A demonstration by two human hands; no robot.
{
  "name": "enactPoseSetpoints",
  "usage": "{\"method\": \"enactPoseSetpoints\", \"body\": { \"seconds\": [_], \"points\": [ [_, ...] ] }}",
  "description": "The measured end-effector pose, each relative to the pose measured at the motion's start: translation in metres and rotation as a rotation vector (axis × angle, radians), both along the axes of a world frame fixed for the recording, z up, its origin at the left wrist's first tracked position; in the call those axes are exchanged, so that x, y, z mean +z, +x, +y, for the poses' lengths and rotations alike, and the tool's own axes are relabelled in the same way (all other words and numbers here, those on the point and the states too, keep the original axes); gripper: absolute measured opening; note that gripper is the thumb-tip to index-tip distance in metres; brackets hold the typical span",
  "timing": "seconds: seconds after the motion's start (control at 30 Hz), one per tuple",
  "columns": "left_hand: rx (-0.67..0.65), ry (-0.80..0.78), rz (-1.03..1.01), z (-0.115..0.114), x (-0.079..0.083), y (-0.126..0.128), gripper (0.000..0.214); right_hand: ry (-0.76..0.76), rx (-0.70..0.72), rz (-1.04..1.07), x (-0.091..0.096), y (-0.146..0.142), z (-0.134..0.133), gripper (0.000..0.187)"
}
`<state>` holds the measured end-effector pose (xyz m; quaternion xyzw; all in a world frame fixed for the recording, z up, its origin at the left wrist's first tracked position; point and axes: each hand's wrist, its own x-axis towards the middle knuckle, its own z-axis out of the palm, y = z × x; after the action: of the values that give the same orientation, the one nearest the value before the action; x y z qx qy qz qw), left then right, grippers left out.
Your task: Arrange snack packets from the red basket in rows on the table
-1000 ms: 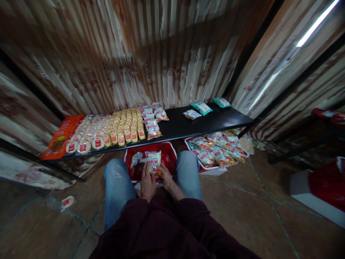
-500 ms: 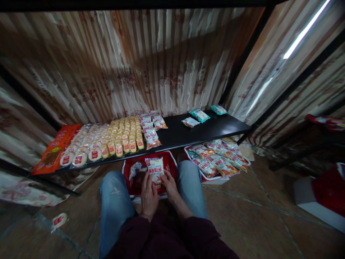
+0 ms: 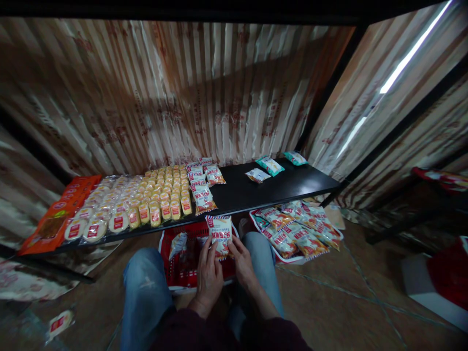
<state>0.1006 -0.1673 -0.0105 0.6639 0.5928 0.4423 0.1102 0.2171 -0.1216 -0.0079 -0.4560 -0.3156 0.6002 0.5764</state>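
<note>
Between my two hands is a white and orange snack bag (image 3: 220,231) with red lettering, held upright above a red basket (image 3: 164,265). My left hand (image 3: 209,273) grips its lower left side, and my right hand (image 3: 242,261) pinches its lower right edge. Inside the basket lies another snack packet (image 3: 178,245). On the black shelf (image 3: 237,195) in front, matching bags (image 3: 204,197) stand in overlapping rows, beside rows of small yellow wrapped cakes (image 3: 155,213) and round white wrapped cakes (image 3: 95,229).
A second basket (image 3: 288,261), heaped with snack bags (image 3: 305,239), stands by my right knee. Teal packets (image 3: 270,165) and a white one (image 3: 258,175) lie on the shelf's right part. At the far left is an orange package (image 3: 60,209). One wrapped cake (image 3: 60,322) lies on the floor.
The view has tilted and shifted slightly, so the shelf appears lower at the left. Both hands still hold the snack bag, now a little further right and nearer the shelf edge.
</note>
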Motion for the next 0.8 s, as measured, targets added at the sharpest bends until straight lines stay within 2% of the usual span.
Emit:
{"method": "enactPoseSetpoints", "body": {
  "seconds": [0.27, 0.57, 0.8],
  "points": [
    [-0.033, -0.023, 0.010, 0.022, 0.018, 0.010, 0.050, 0.086, 0.008, -0.103, 0.022, 0.013, 0.022, 0.045],
    [-0.120, -0.028, 0.035, 0.056, 0.040, 0.019, 0.052, 0.143, -0.024, -0.268, 0.027, 0.033, 0.057, 0.033],
    [-0.124, -0.027, 0.017, 0.087, 0.052, 0.026, 0.055, 0.156, -0.053, -0.178, 0.034, 0.038, 0.091, 0.037]
  ]
}}
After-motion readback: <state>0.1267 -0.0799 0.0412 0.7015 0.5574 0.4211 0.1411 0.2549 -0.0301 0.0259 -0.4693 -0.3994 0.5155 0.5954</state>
